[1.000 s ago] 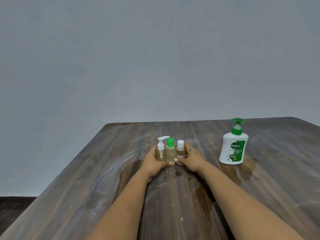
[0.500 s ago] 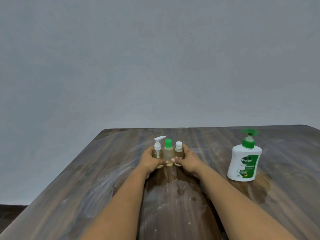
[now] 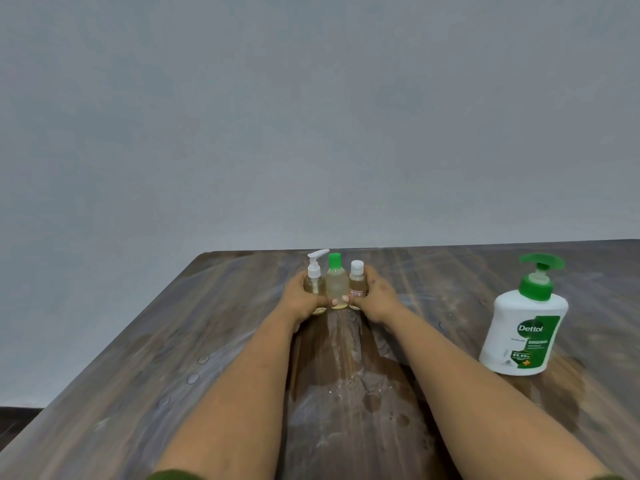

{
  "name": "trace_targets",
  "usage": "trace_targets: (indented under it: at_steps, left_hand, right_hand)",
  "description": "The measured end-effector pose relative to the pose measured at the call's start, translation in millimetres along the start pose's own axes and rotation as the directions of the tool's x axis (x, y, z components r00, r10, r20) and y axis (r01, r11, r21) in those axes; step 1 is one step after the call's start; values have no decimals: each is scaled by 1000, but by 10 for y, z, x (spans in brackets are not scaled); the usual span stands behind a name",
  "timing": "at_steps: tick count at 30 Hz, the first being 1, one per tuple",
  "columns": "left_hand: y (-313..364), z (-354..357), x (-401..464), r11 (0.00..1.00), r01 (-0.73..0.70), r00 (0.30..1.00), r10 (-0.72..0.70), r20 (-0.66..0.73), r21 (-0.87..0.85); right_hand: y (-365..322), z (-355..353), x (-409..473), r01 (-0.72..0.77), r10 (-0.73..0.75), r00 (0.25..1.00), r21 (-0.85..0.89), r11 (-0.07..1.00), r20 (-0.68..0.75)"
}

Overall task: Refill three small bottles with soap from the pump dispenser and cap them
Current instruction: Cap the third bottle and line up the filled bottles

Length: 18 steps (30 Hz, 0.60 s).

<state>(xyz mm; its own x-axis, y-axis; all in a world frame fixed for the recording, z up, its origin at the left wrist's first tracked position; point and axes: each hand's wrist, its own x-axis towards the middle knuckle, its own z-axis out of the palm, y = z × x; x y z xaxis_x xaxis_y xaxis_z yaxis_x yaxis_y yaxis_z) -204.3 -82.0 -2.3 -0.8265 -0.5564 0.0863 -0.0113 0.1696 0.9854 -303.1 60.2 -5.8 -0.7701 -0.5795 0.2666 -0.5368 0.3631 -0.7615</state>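
Three small bottles stand side by side near the far edge of the table: a white-pump bottle [image 3: 314, 279], a green-capped bottle [image 3: 336, 284] and a white-capped bottle [image 3: 357, 280] with a reddish label. All three hold yellowish liquid and wear their tops. My left hand [image 3: 300, 299] wraps round the pump bottle from the left. My right hand [image 3: 374, 298] wraps round the white-capped bottle from the right. Both thumbs meet in front of the middle bottle. The white Dettol pump dispenser [image 3: 523, 323] with a green pump stands to the right, untouched.
The dark wooden table [image 3: 138, 358] is wet, with streaks, droplets and a puddle between my forearms and under the dispenser. Its far edge lies just behind the bottles, its left edge runs diagonally. A plain grey wall rises behind.
Both hands have slid the three bottles together away from me toward the table's far edge. The dispenser stayed put while the view shifted.
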Motion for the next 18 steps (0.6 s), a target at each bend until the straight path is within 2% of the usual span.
trace_targets:
  at_steps: [11, 18]
  left_hand:
    - [8, 2, -63, 1000, -18, 999, 18, 38, -7]
    - [-43, 12, -42, 999, -43, 999, 43, -11, 10]
  right_hand:
    - [-22, 35, -41, -16, 18, 1000, 102, 995, -16]
    - [19, 44, -36, -9, 12, 999, 82, 997, -40]
